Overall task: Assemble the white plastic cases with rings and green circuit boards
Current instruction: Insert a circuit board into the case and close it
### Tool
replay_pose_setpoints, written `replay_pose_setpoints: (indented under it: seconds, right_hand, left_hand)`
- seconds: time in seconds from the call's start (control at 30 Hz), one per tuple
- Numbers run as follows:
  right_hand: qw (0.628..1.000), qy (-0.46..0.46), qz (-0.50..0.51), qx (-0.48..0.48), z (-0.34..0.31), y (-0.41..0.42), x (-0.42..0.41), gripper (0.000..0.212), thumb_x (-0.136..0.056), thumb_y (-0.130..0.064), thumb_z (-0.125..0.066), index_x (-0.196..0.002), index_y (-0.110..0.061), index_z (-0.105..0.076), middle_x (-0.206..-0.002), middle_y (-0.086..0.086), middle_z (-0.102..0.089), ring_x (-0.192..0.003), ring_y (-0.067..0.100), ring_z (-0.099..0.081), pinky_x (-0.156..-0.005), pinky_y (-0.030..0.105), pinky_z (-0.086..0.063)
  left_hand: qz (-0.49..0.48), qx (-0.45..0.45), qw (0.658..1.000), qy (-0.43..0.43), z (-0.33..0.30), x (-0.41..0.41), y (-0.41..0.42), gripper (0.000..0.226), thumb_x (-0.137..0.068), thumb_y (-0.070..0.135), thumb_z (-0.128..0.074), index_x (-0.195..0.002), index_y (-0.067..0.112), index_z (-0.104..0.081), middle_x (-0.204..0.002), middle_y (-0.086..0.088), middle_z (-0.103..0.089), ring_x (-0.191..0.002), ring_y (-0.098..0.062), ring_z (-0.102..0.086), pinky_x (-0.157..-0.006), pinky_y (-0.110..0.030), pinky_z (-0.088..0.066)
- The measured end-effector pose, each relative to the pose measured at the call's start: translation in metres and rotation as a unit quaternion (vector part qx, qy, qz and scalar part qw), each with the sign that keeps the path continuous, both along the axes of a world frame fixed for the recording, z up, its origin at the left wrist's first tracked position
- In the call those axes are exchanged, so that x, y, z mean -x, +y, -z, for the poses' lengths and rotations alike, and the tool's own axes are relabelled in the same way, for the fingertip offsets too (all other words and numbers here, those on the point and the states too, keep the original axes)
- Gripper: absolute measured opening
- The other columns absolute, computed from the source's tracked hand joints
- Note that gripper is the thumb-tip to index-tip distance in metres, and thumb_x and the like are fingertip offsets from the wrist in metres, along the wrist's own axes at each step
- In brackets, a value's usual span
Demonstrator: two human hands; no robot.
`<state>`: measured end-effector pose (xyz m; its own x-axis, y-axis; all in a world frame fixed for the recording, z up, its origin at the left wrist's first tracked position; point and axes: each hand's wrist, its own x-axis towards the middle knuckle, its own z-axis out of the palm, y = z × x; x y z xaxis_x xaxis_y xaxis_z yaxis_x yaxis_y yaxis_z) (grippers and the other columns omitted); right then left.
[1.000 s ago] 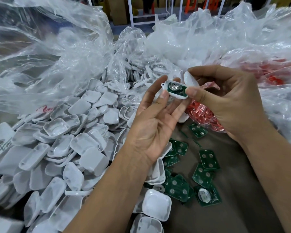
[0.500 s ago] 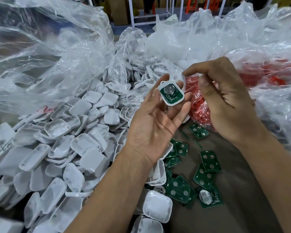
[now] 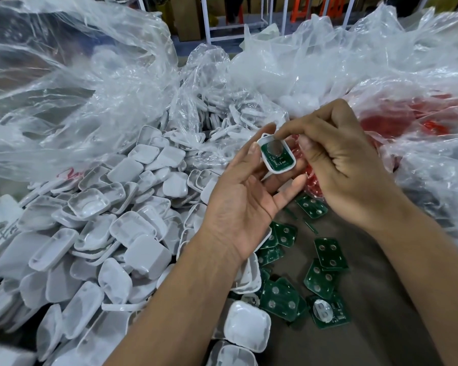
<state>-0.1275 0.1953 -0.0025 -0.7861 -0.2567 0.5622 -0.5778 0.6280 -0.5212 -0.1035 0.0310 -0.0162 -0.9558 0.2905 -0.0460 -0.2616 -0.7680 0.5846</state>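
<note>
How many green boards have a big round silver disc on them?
2. One green board sits inside the white case in the left hand; one lies loose on the table, lower right. Others may be hidden.

I am seeing crumpled clear plastic bags [image 3: 95, 83] lying behind the heap, and orange stools [image 3: 317, 9] standing beyond a white metal frame [image 3: 236, 25].

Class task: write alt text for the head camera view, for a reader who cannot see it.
A left hand holds a white case half with a green circuit board seated inside, while the right hand touches its top edge. Below lie a heap of white case halves, loose green boards and clear plastic bags.
</note>
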Motion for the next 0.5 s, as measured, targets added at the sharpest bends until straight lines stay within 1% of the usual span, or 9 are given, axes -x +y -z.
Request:
replay_pose_setpoints:
  seconds: [0.07,0.2,0.27,0.3,0.37,0.43,0.47,0.5]
  right_hand:
    - [1.0,0.001,-0.002,-0.003,0.0,0.0003,-0.0002,0.027,-0.111,-0.026,-0.047,-0.123,-0.033,-0.07,-0.109,0.004,-0.045,-0.099,0.003,-0.05,-0.085,0.002,-0.035]
    - [1.0,0.012,-0.004,0.003,-0.0017,-0.0005,-0.0009,0.027,-0.111,-0.024,-0.047,-0.123,-0.029,-0.071,-0.109,0.006,-0.047,-0.095,0.003,-0.051,-0.085,0.006,-0.037]
    - [0.999,0.03,-0.003,0.016,-0.0034,-0.0012,-0.0015,0.027,-0.11,-0.023,-0.047,-0.123,-0.024,-0.071,-0.109,0.009,-0.049,-0.096,0.009,-0.053,-0.086,0.01,-0.04]
    - [0.999,0.04,-0.002,0.025,-0.0047,-0.0012,-0.0017,0.027,-0.11,-0.023,-0.047,-0.123,-0.021,-0.071,-0.109,0.011,-0.051,-0.097,0.014,-0.054,-0.085,0.014,-0.042]
    - [0.998,0.056,0.003,0.035,-0.0072,-0.0013,-0.0022,0.026,-0.109,-0.019,-0.047,-0.119,-0.015,-0.071,-0.108,0.013,-0.054,-0.098,0.021,-0.056,-0.086,0.027,-0.047]
    - [0.997,0.064,0.0,0.036,-0.0089,-0.0014,-0.0029,0.025,-0.109,-0.013,-0.045,-0.111,-0.008,-0.069,-0.102,0.013,-0.058,-0.095,0.024,-0.056,-0.084,0.039,-0.047]
    - [0.997,0.061,-0.006,0.041,-0.0093,-0.0014,-0.0035,0.024,-0.108,-0.01,-0.044,-0.107,-0.006,-0.067,-0.097,0.009,-0.059,-0.091,0.021,-0.057,-0.08,0.038,-0.045]
    - [0.997,0.051,-0.014,0.048,-0.0095,-0.0016,-0.0044,0.023,-0.107,-0.007,-0.043,-0.104,-0.004,-0.066,-0.09,0.003,-0.059,-0.084,0.013,-0.056,-0.074,0.033,-0.042]
  left_hand:
    - [-0.002,0.001,1.0,-0.001,-0.0006,-0.0001,0.0,0.038,-0.095,0.027,-0.059,-0.132,0.018,-0.066,-0.118,-0.013,-0.073,-0.091,-0.026,-0.074,-0.076,-0.035,-0.064]
    - [-0.004,0.002,1.0,-0.004,-0.0016,-0.0003,0.0003,0.039,-0.095,0.026,-0.058,-0.133,0.017,-0.065,-0.119,-0.014,-0.073,-0.092,-0.027,-0.075,-0.077,-0.035,-0.064]
    - [-0.005,0.0,1.0,-0.003,-0.0021,-0.0004,0.0001,0.037,-0.099,0.026,-0.056,-0.134,0.017,-0.064,-0.123,-0.015,-0.072,-0.093,-0.028,-0.074,-0.077,-0.036,-0.064]
    - [-0.006,-0.002,1.0,-0.004,-0.0022,-0.0003,-0.0002,0.036,-0.1,0.026,-0.054,-0.134,0.018,-0.064,-0.123,-0.015,-0.072,-0.092,-0.028,-0.074,-0.077,-0.036,-0.064]
    - [-0.009,-0.006,1.0,-0.01,-0.0028,-0.0001,-0.0009,0.035,-0.103,0.026,-0.051,-0.135,0.018,-0.064,-0.12,-0.014,-0.073,-0.089,-0.026,-0.075,-0.075,-0.035,-0.064]
    - [-0.013,-0.005,1.0,-0.018,-0.0036,0.0,-0.0016,0.035,-0.105,0.027,-0.049,-0.133,0.018,-0.067,-0.116,-0.013,-0.075,-0.084,-0.024,-0.074,-0.072,-0.033,-0.064]
    - [-0.014,-0.004,1.0,-0.024,-0.0043,-0.0003,-0.0016,0.035,-0.103,0.027,-0.05,-0.131,0.017,-0.069,-0.114,-0.013,-0.075,-0.08,-0.023,-0.074,-0.069,-0.032,-0.064]
    - [-0.013,-0.005,0.999,-0.031,-0.0049,-0.0006,-0.0014,0.034,-0.101,0.028,-0.052,-0.127,0.016,-0.072,-0.112,-0.013,-0.075,-0.077,-0.022,-0.073,-0.066,-0.03,-0.063]
